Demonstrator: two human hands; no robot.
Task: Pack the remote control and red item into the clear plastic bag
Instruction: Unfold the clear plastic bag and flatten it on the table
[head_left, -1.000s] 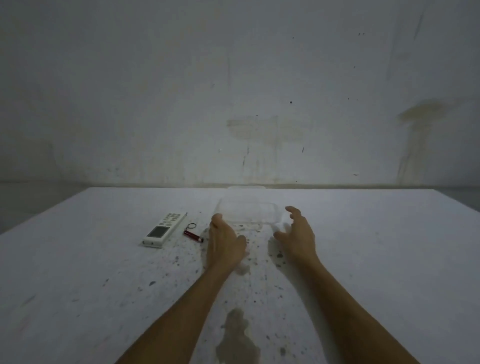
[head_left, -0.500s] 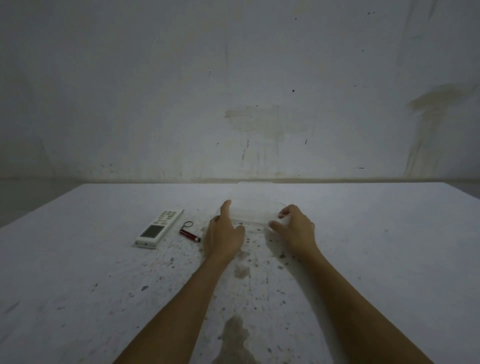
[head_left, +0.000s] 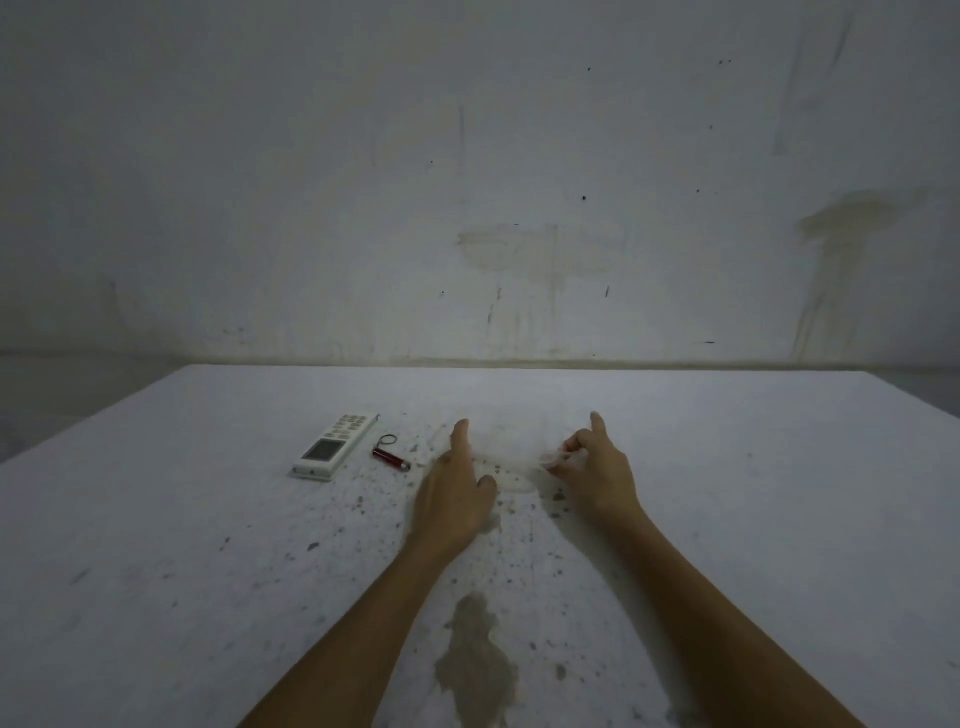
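Note:
A clear plastic bag (head_left: 511, 441) lies flat on the white table (head_left: 753, 493), faint and hard to make out. My left hand (head_left: 457, 486) rests flat on the bag's left edge with fingers extended. My right hand (head_left: 592, 467) pinches the bag's near right corner between thumb and fingers, index finger raised. A white remote control (head_left: 335, 446) with a small screen lies to the left. Between the remote and my left hand lies a small red item (head_left: 390, 460), a cylinder with a key ring.
The table top is speckled with dark spots and has a brownish stain (head_left: 475, 660) near its front. A stained wall (head_left: 519, 208) stands right behind the table's far edge.
My right hand has closed its fingers on the bag's right corner. My left hand has stretched flat along the bag's left edge. The bag lies lower and flatter than a second ago.

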